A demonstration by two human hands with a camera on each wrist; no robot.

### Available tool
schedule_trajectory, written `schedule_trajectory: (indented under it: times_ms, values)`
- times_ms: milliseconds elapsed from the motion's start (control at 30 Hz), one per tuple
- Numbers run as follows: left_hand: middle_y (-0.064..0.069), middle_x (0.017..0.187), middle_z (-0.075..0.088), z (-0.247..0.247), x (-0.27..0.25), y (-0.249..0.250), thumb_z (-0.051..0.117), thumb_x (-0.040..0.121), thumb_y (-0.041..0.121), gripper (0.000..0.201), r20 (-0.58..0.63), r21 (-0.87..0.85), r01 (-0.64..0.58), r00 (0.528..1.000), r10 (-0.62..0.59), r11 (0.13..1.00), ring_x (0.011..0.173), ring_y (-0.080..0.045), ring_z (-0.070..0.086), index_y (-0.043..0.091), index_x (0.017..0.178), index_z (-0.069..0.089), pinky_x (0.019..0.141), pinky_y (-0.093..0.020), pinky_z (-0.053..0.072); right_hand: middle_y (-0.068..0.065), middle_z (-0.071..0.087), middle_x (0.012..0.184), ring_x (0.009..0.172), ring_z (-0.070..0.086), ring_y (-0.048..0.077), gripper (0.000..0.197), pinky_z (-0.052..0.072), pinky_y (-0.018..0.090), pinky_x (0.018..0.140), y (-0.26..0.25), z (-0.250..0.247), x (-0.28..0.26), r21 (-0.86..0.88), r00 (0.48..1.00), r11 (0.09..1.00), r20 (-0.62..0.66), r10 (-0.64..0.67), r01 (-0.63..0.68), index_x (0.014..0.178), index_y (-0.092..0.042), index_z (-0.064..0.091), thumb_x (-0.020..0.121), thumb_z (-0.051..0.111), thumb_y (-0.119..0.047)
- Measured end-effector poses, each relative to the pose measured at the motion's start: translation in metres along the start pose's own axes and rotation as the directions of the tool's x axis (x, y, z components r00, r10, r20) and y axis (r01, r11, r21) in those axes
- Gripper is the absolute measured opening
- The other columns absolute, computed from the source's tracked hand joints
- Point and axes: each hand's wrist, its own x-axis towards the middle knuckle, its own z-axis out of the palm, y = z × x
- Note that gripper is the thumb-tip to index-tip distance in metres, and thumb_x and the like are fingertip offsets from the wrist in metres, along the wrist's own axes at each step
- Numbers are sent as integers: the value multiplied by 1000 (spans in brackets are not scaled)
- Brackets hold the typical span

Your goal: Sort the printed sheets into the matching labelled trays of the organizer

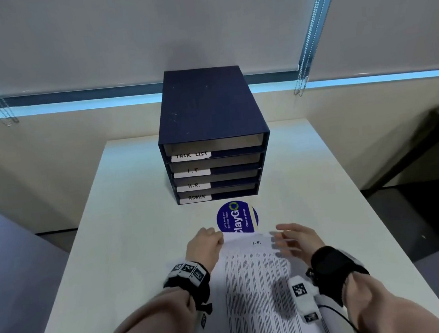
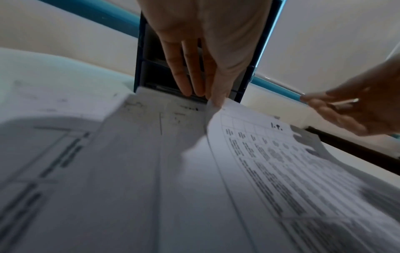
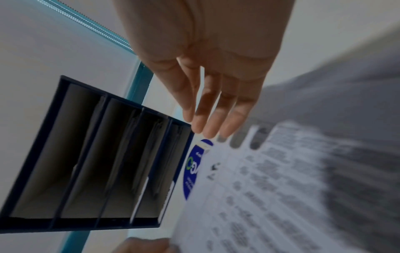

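The left hand (image 1: 207,245) pinches the top sheet's (image 1: 256,280) far corner; the right hand (image 1: 295,238) hovers beside it, fingers (image 3: 207,109) spread. The organizer (image 1: 211,137) stands beyond on the counter (image 1: 116,232).

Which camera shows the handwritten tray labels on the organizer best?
The head view: all four labels face it and read clearly. In the right wrist view they are thin edge-on white strips; in the left wrist view the left hand covers them.
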Motion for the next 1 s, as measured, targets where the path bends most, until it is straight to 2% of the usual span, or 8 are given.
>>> schedule_trajectory:
  times_ms: [100,200,400,467,567,700,867,1000]
  values:
    - [2,89,59,-16,-6,7,48,95,19,9,-47,-244,9,999,-21,970,82,-13,52,14,93,56,66,-20,38,13,61,102,98,53,26,29,44,32,78,13,-8,4,-217,974,968,-159,-162,125,116,-1,59,88,58,4]
    - [6,67,48,-45,-8,17,44,99,23,9,78,-691,166,985,-156,704,55,-12,37,14,97,45,54,-25,30,10,55,118,109,53,23,46,42,31,88,15,-5,1,-268,978,947,-55,-201,179,123,-6,54,81,71,-4]
    - [-4,104,56,-95,5,6,41,101,24,19,90,-899,212,946,-311,383,94,-18,53,11,113,48,84,-30,42,8,62,103,78,63,19,54,42,27,77,5,11,-1,-122,991,989,115,-74,88,130,-11,49,81,73,-14]
    - [-3,105,60,-107,9,0,37,102,20,16,121,-927,225,937,-329,301,93,-15,57,15,113,48,81,-24,47,13,56,121,99,61,32,61,42,30,82,4,15,-2,-87,985,996,173,-21,37,136,-13,43,82,72,-19]
    - [-18,123,60,-112,17,-12,34,103,19,30,119,-932,224,932,-343,286,109,-28,59,8,121,56,89,-34,48,12,46,144,129,49,29,82,45,35,99,5,17,-4,16,964,999,265,25,-30,146,-8,32,78,76,-21]
    - [-19,122,60,-108,19,-17,33,104,21,30,129,-937,231,926,-354,262,115,-33,57,13,115,59,100,-41,43,16,70,114,96,71,26,35,59,35,81,2,24,-14,55,933,998,360,-1,-20,127,-3,55,93,51,1]
    - [-14,110,63,-106,19,-17,32,104,20,30,100,-934,213,927,-363,286,101,-27,59,14,113,60,83,-31,47,14,73,108,95,72,26,27,58,36,85,0,24,-21,13,933,1000,360,-21,17,114,-8,63,92,52,2]
    - [-20,120,62,-104,20,-20,33,103,21,32,123,-940,229,918,-377,252,112,-33,58,22,101,65,98,-42,44,10,72,111,101,70,24,26,55,38,91,-1,23,-23,-5,932,999,360,-28,31,115,-11,63,93,54,-3]
